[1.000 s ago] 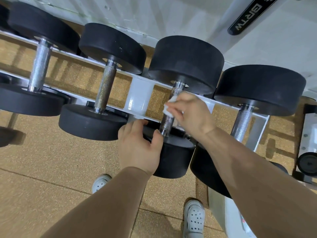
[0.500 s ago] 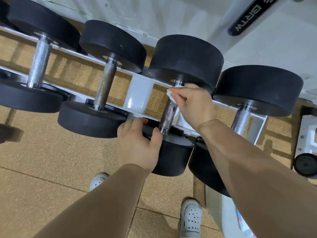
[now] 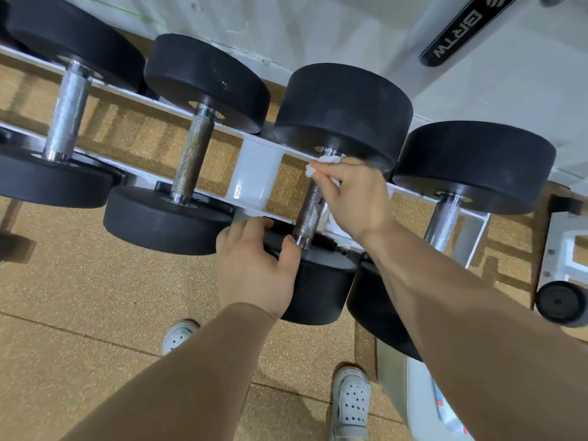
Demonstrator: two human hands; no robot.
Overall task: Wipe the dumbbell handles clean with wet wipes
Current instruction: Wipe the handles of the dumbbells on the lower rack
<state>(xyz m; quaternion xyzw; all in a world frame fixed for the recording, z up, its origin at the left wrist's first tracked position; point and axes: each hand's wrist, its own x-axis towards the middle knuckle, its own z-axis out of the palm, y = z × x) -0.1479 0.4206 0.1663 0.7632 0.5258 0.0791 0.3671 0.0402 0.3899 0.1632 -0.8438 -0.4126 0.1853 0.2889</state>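
Observation:
Several black dumbbells lie across a white rack. On the third dumbbell, my right hand presses a crumpled white wet wipe against the far end of its knurled steel handle, close to the far weight head. My left hand grips the rim of that dumbbell's near head, thumb next to the handle's base. The bare handles of the dumbbells to the left and right are untouched.
Another dumbbell handle sits at far left. Cork-pattern flooring runs under the rack, and my grey clogs stand beneath. A white machine frame with a small black wheel is on the right, a white wall behind.
My right hand slid the wipe along the handle from its middle up to the far end by the weight head. My left hand kept its hold on the near head.

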